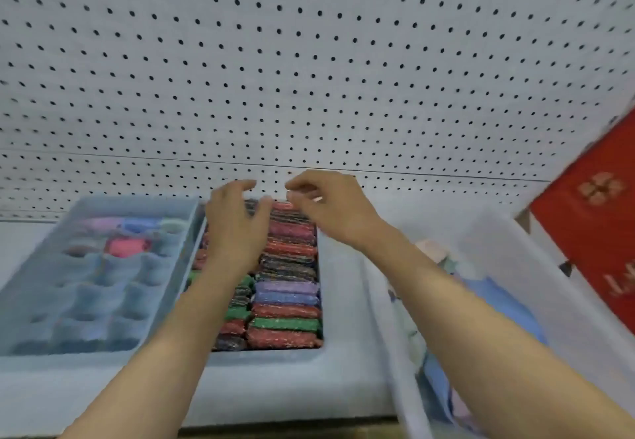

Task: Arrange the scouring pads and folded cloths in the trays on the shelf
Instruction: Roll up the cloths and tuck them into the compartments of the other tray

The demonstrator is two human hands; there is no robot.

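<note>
the scouring pads (287, 301) stand on edge in two packed rows in the middle tray (268, 358) on the shelf (292, 390), red, green, purple and dark ones pressed side by side from the near wall to the far end. your left hand (233, 229) hovers over the far end of the left row, its fingers (240, 185) bent and loosely spread, thumb out, holding nothing that shows. your right hand (330, 212) is at the far end of the right row with fingertips drawn in toward the thumb; the blur hides whether they pinch a pad or only touch it. this looks like the step of seating or straightening the last pads at the back. the next move calls for a light downward press so the far pads sit level without tipping their neighbours. to the left, touching the pad tray, a compartment tray (68, 356) holds a few folded cloths (125, 246) in its far cells, the near cells unfilled. to the right stands a clear bin (388, 301), then a red box (591, 232), with the pegboard (309, 60) behind.
</note>
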